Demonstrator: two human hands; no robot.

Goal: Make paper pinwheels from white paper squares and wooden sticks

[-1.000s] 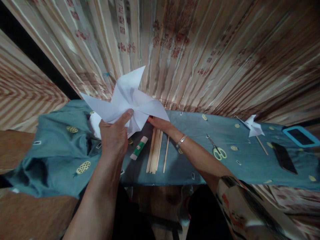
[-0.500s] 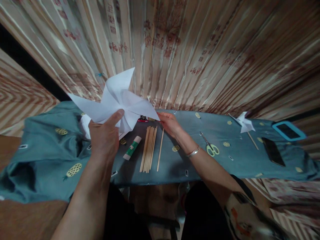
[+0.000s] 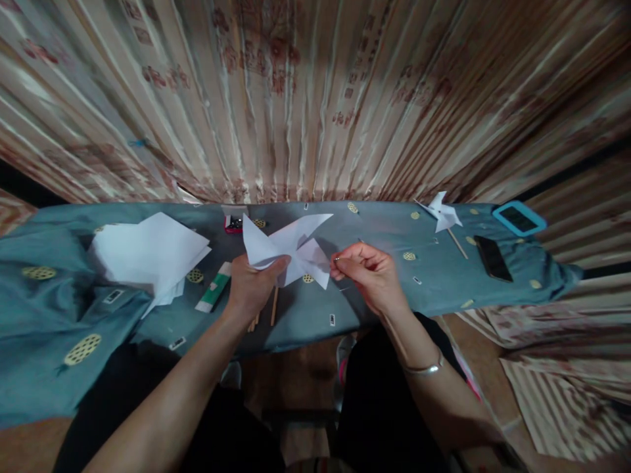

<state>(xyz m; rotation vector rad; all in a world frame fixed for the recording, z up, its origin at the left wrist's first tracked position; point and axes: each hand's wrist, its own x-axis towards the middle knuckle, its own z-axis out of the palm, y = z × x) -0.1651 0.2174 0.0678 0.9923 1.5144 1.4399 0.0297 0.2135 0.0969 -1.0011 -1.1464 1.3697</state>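
My left hand [image 3: 256, 282] pinches a white paper pinwheel [image 3: 300, 249], thumb pressed near its middle, raised over the table. Close to its right edge, my right hand [image 3: 367, 272] is closed with thumb and forefinger together on a tiny shiny pin [image 3: 336, 260], too small to see in detail. Under the pinwheel, the ends of several wooden sticks [image 3: 274, 307] show; the rest of them is hidden. A green and white glue stick [image 3: 213, 287] lies left of my left hand. Behind it sits a small red box [image 3: 233, 225] with its lid up and metal bits inside.
White paper sheets [image 3: 148, 256] lie piled on the left of the blue-green cloth [image 3: 315, 328]. To the right are a finished pinwheel on a stick [image 3: 444, 213], a black phone [image 3: 493, 258] and a blue-rimmed device [image 3: 520, 218]. A curtain [image 3: 305, 118] hangs behind.
The pinwheel has come down and closer with my left hand. My right hand has drawn back from the red box area, now pinching the pin. The view has turned rightward.
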